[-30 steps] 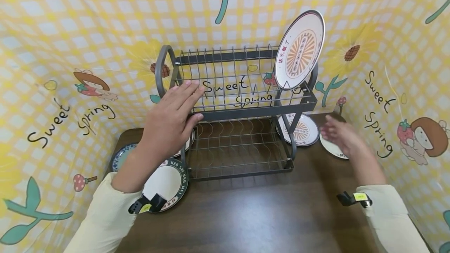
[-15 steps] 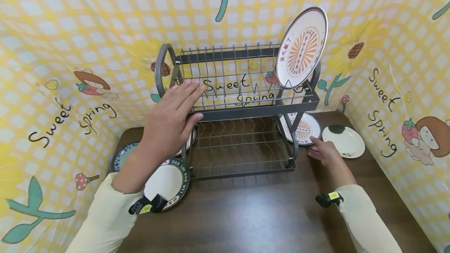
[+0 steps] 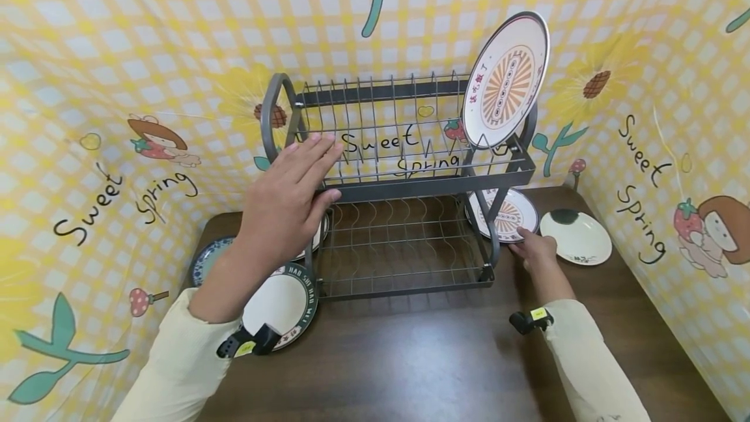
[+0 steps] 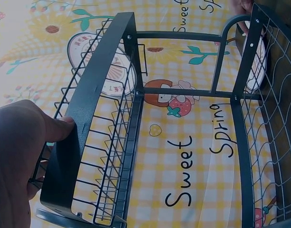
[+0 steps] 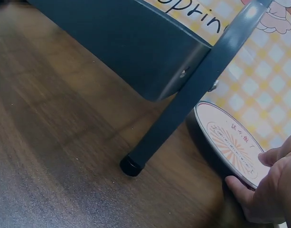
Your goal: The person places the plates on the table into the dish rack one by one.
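A grey two-tier dish rack (image 3: 428,186) stands on the brown table. My left hand (image 3: 287,197) holds the left end of its upper tier, thumb on the front bar and fingers over the wires; the left wrist view shows the thumb (image 4: 64,122) against the bar. At the rack's right foot lies a white plate (image 3: 515,212) with an orange sunburst and dark rim. My right hand (image 3: 540,256) pinches that plate's near edge, one digit over the rim and another below it in the right wrist view. A matching plate (image 3: 506,83) leans upright in the upper tier's right end.
Right of my right hand lies a cream plate (image 3: 577,238) with a dark green patch. On the left are a green-rimmed plate (image 3: 278,305) and a blue-patterned plate (image 3: 206,259), partly behind my left arm. A checked cloth (image 3: 176,31) surrounds the table.
My right hand has moved left from over the cream plate to the sunburst plate beside the rack and taken its edge. My left hand stays on the rack.
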Available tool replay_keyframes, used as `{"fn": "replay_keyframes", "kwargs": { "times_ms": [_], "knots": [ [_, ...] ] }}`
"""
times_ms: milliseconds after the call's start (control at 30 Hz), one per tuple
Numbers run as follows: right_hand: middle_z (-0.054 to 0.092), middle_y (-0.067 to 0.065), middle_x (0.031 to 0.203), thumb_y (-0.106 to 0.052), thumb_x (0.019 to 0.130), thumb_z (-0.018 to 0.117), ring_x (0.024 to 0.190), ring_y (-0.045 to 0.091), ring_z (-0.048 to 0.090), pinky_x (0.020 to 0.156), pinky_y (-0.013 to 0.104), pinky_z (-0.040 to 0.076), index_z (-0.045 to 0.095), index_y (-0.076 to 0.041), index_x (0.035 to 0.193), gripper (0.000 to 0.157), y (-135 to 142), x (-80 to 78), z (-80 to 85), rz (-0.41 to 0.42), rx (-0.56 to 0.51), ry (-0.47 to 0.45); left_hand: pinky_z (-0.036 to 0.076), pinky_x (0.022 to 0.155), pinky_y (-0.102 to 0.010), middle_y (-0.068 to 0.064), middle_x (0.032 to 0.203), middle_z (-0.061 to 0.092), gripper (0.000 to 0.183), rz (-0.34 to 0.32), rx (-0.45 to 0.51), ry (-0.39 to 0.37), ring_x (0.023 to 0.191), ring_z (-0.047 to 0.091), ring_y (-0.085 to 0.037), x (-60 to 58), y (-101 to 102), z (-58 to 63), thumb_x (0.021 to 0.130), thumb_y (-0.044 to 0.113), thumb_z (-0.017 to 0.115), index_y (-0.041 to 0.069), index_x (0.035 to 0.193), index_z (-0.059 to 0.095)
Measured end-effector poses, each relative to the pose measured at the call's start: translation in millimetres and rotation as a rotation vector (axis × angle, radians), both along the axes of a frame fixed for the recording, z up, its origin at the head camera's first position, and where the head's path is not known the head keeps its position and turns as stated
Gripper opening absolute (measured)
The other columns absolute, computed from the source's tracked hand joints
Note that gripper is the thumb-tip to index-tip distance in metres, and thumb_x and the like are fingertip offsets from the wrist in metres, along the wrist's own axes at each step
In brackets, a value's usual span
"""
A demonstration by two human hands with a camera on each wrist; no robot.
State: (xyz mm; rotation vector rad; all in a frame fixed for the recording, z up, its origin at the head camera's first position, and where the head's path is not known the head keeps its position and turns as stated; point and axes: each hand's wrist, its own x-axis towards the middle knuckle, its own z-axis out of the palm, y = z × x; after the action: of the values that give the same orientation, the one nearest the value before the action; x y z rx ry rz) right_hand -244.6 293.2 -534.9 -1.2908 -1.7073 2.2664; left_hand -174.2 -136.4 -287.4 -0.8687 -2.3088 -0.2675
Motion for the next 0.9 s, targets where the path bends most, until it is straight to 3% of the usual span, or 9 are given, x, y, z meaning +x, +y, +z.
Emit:
{"fn": "replay_keyframes", "kwargs": {
  "times_ms": [133,467,700,800,900],
  "knots": [
    [0.053,0.007,0.114,-0.007,0.095,0.055,0.083,0.012,0.072,0.090,0.028,0.055,0.016,0.001,0.149,0.068,-1.2,-1.2,-0.2,-0.004,-0.009,0.010,0.027,0.120,-0.039,-0.004,0.150,0.043,0.059,0.000,0.000,0.003,0.139,0.040,-0.024,-0.1,-0.5,0.3,0.092,0.025,0.063,0.015,0.147,0.042],
    [0.055,0.003,0.102,-0.008,0.095,0.057,0.083,0.011,0.071,0.085,0.027,0.057,0.020,-0.004,0.151,0.067,-2.9,-5.9,-3.4,-0.045,-0.014,-0.041,0.028,0.119,-0.039,-0.003,0.150,0.043,0.058,0.007,0.001,0.006,0.141,0.038,-0.021,0.9,-1.9,1.6,0.093,0.026,0.063,0.015,0.146,0.043],
    [0.066,0.001,0.085,-0.009,0.094,0.060,0.070,0.010,0.071,0.069,0.027,0.061,0.034,-0.003,0.145,0.058,-7.7,-2.3,2.3,-0.066,0.028,-0.090,0.027,0.119,-0.037,-0.006,0.149,0.045,0.060,0.015,-0.020,0.007,0.140,0.039,-0.022,1.8,-1.7,1.6,0.092,0.027,0.063,0.015,0.147,0.042],
    [0.069,0.009,0.100,-0.006,0.093,0.058,0.064,0.012,0.071,0.067,0.028,0.061,0.036,-0.001,0.144,0.055,-9.2,-0.3,2.0,-0.073,0.069,-0.097,0.029,0.119,-0.039,-0.006,0.149,0.045,0.060,0.016,-0.031,0.015,0.139,0.040,-0.023,1.3,-1.6,0.8,0.092,0.028,0.063,0.015,0.147,0.041],
    [0.062,0.015,0.118,-0.003,0.092,0.055,0.055,0.010,0.068,0.069,0.026,0.060,0.036,0.003,0.143,0.055,-10.5,1.8,-0.5,-0.063,0.146,-0.100,0.027,0.119,-0.038,-0.006,0.149,0.044,0.060,0.012,-0.037,0.016,0.139,0.040,-0.024,1.2,-1.8,0.5,0.093,0.028,0.062,0.015,0.147,0.040]
  ]
}}
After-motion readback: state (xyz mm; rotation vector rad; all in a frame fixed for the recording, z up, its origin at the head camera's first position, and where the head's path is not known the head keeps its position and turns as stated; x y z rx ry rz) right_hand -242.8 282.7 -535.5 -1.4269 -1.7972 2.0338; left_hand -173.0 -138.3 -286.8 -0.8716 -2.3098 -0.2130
